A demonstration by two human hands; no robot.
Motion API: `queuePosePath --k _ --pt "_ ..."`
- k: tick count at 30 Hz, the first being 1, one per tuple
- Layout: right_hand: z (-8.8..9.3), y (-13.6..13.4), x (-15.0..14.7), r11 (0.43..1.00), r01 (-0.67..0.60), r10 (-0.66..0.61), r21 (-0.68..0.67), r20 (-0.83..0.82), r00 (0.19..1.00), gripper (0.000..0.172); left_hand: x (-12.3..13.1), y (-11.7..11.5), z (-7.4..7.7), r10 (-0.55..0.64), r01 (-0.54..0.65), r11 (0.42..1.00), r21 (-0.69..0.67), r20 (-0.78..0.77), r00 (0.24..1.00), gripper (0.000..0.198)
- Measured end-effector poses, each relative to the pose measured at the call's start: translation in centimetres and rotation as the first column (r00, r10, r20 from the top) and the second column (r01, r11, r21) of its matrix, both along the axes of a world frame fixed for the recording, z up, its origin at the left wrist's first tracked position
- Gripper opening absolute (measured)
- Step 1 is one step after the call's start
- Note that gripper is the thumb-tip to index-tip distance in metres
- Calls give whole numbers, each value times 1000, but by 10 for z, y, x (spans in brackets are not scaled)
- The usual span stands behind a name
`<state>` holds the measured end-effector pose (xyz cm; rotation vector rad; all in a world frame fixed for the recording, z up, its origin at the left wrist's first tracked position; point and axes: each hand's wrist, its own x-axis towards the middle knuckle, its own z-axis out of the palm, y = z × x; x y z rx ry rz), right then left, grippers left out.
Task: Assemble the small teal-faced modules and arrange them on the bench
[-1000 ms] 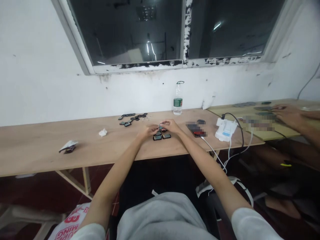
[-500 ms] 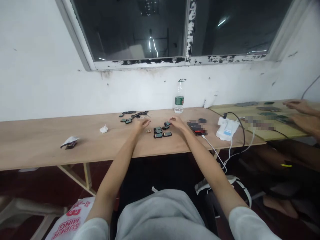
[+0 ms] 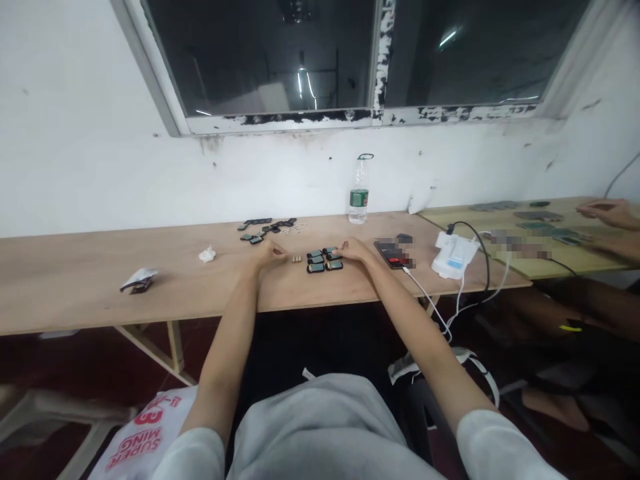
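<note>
My left hand (image 3: 271,253) rests low over the table, just left of a few small beige pieces (image 3: 297,259). Its fingers are pressed together, and whatever lies between them is too small to make out. My right hand (image 3: 354,249) has its fingertips on a small dark rectangular piece with a grey-green face (image 3: 330,253), at the far right of a compact group. Other pieces of the same kind (image 3: 315,268) lie beside it in neat rows. Further back on the left is a looser pile of dark pieces (image 3: 257,238) with tiny pale bits (image 3: 295,229).
A water bottle (image 3: 359,197) stands by the wall. Right of my hand lie a phone (image 3: 393,255) on a cable and a white power strip (image 3: 454,257). Crumpled tissue (image 3: 207,254) and a small packet (image 3: 140,281) are on the left. Another person's hand (image 3: 607,212) is at the far right.
My right hand has lowered its piece, which now lines up with the group. My left hand has shifted left and slightly nearer to me, away from the pile, with its fingers drawn together.
</note>
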<state>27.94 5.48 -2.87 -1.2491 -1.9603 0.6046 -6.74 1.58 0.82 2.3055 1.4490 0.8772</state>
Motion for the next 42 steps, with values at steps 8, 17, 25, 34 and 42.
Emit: queuePosePath --k 8,17,25,34,42 --pt "4 -6 -2 999 31 -29 -21 75 997 42 -14 17 -20 -87 111 981 -157 152 985 48" --pt "14 -10 10 994 -93 97 -62 60 993 42 -6 18 -20 -90 124 978 -167 201 975 55" --pt "36 -30 21 939 -133 213 -316 234 948 47 2 8 -10 4 -3 1000 -11 130 991 51" --pt "38 -26 21 909 -213 313 -359 247 917 44 23 -5 -5 -114 96 990 100 194 974 49" --pt "36 -25 16 812 -387 370 -438 -127 920 45 65 -10 -11 -233 204 954 221 112 966 44"
